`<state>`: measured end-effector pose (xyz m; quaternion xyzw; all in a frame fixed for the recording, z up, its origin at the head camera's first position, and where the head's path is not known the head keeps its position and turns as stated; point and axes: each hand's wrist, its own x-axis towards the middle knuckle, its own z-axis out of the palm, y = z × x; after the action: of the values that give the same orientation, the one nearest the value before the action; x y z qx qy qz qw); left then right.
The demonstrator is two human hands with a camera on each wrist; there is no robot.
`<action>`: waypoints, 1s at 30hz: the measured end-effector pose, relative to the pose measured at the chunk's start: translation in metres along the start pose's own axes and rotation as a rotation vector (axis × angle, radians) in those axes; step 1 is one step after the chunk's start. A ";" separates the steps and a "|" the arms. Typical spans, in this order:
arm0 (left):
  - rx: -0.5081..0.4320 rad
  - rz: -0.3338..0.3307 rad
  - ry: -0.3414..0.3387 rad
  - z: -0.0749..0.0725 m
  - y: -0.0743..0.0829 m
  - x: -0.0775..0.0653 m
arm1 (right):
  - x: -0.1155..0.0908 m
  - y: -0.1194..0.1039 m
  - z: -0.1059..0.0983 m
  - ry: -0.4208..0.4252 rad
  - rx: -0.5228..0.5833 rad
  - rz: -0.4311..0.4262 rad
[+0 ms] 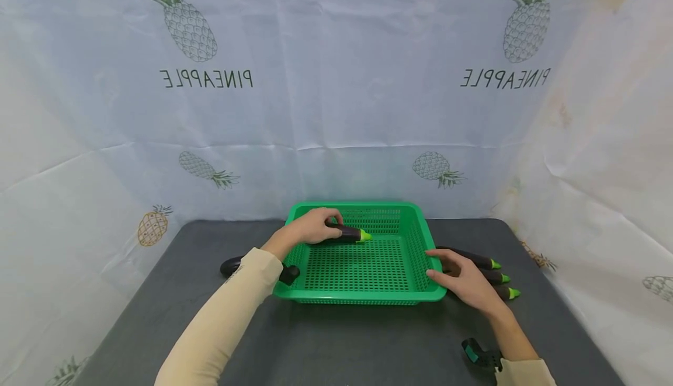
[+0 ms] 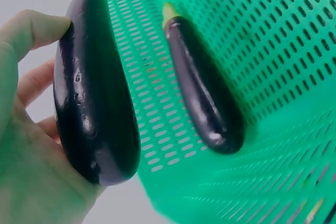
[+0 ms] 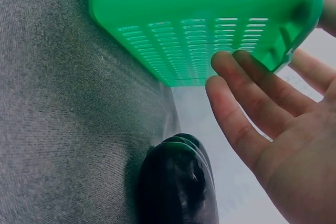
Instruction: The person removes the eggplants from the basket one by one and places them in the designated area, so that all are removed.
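My left hand holds a dark purple eggplant with a green stem end, above the left part of a green plastic basket. Thumb and fingers wrap its sides in the left wrist view. Below it, a second eggplant lies on the slotted basket floor; in the head view it is mostly hidden. At the basket's right side, my right hand holds the rim, with some fingers along the outer wall and the thumb over the edge.
Three eggplants lie side by side on the dark grey table, right of the basket. Another eggplant lies to the left, partly behind my left sleeve. White pineapple-print cloth hangs behind and at both sides.
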<state>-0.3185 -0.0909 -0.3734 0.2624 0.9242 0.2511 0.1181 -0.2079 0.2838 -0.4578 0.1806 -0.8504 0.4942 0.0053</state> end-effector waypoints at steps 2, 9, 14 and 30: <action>-0.018 0.009 0.007 -0.004 0.002 -0.005 | 0.000 -0.001 0.000 -0.004 0.006 -0.001; -0.013 0.063 0.031 -0.018 0.005 -0.023 | 0.001 -0.003 0.001 -0.004 0.015 0.000; 0.025 0.072 0.038 -0.025 0.007 -0.035 | 0.000 -0.003 0.001 -0.003 0.014 0.003; -0.006 0.028 0.150 -0.032 -0.009 -0.084 | 0.000 -0.002 0.000 -0.009 0.025 0.018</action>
<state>-0.2638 -0.1566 -0.3436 0.2553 0.9260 0.2745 0.0457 -0.2072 0.2830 -0.4556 0.1750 -0.8457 0.5041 -0.0053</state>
